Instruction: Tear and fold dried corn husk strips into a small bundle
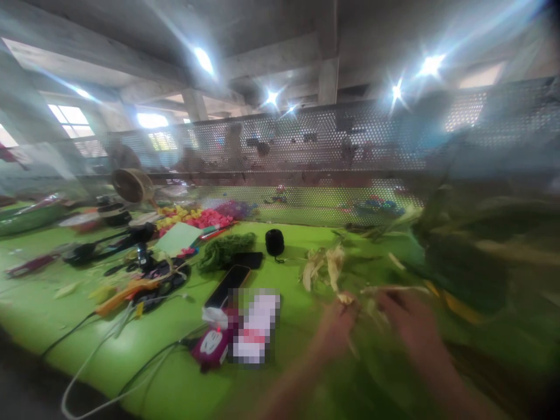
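My left hand point(339, 321) is closed around the base of a bundle of pale, dried corn husk point(335, 265), whose papery pieces stick up above the fingers. Just to its right, my right hand point(405, 312) has its fingers bent together at a thin husk strip point(415, 289); motion smears the fingertips. Both hands are low over the green tabletop point(301, 361), a short gap apart. Behind them stands a black spool point(275, 242) of thread or cord. A large dark green bundle point(464, 262), blurred, fills the right side.
Left of my hands lie a pixelated phone point(257, 326), a dark phone point(227, 286) and a purple case point(214, 347). Farther left are an orange-handled tool point(126, 297) with a cord, green fibre point(227, 251), pink pieces point(210, 219) and a small fan point(133, 185). A perforated metal panel point(297, 151) stands behind.
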